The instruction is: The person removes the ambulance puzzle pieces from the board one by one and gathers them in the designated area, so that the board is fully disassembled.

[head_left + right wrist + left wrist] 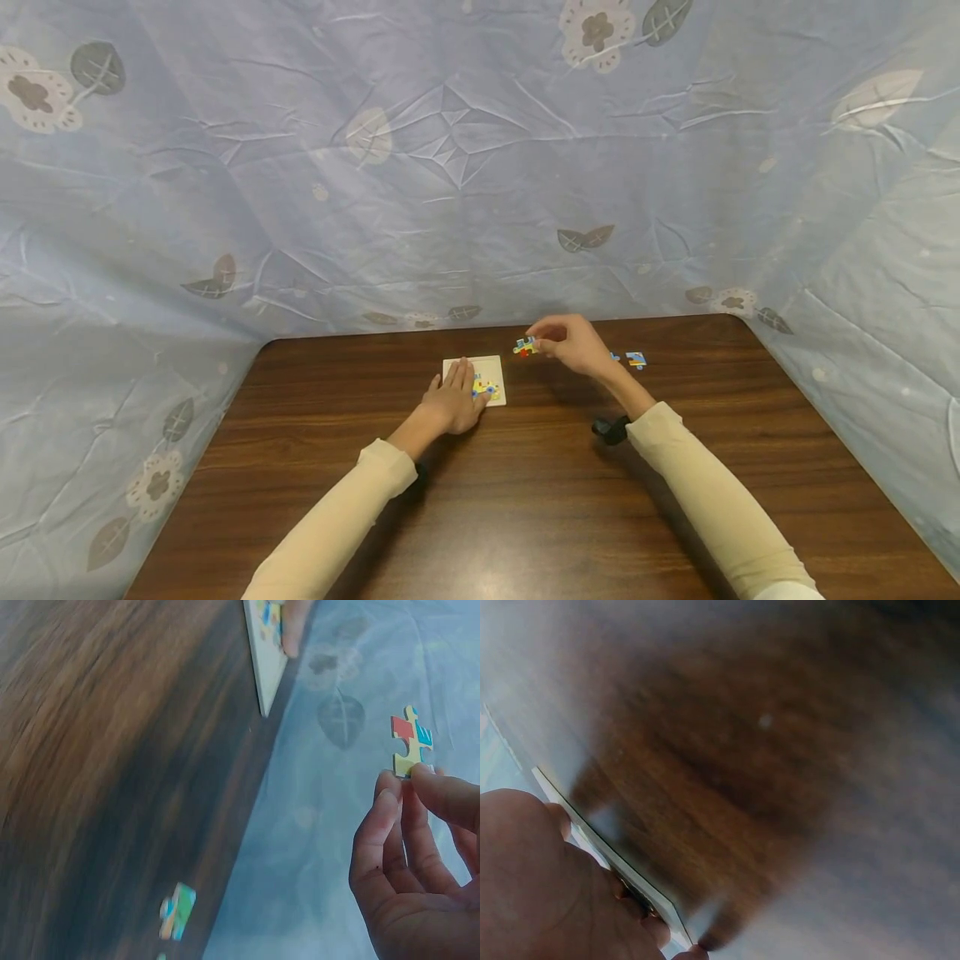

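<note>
A small pale puzzle board (489,365), with a yellow and blue picture partly showing, lies near the table's far edge. My left hand (452,404) rests across its left side with extended fingers, covering part of the picture. In the left wrist view, fingertips show along the edge of the board (641,876). To the right of the board, my right hand (573,343) pinches a jigsaw piece (525,345) between thumb and fingertips, held above the table. Red, yellow and blue patches show on that jigsaw piece (407,744) in the right wrist view.
Right of my right hand lies a loose jigsaw piece (636,360), and another piece (615,357) is partly hidden by the wrist. The brown wooden table (525,492) meets a hanging floral cloth (480,217) at its back and sides.
</note>
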{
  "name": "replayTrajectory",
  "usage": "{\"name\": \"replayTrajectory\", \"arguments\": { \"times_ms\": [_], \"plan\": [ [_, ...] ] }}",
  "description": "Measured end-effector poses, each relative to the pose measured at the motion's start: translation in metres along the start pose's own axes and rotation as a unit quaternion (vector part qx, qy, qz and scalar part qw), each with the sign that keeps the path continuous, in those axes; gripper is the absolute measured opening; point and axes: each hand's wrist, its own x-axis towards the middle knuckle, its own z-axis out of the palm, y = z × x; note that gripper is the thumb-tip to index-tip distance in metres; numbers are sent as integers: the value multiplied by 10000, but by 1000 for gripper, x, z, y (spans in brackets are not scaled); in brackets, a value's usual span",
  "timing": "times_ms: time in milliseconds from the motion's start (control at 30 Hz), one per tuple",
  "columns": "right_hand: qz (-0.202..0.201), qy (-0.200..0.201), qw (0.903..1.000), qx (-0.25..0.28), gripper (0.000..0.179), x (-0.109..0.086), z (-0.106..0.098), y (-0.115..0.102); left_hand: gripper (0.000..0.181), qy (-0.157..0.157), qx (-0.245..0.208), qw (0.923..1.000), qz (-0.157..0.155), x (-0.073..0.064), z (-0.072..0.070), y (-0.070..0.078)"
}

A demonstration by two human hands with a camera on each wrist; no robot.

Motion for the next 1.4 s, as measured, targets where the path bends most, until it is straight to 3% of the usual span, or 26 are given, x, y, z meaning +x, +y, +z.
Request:
{"name": "replayTrajectory", "arguments": {
  "times_ms": [233,800,1133,1400],
  "plan": [
    [-27,113,9999,43,24,-20,-27,7,76,-21,-6,10000,-17,1,2,-2],
    [631,506,9962,-320,26,-69,-88,45,76,52,36,10000,-12,3,1,-3],
    [1099,334,9927,-375,32,-100,-117,72,76,60,-35,10000,64,3,1,1],
    [1574,218,9873,43,35,-109,-128,99,76,29,24,10000,11,2,3,0]
  ]
}}
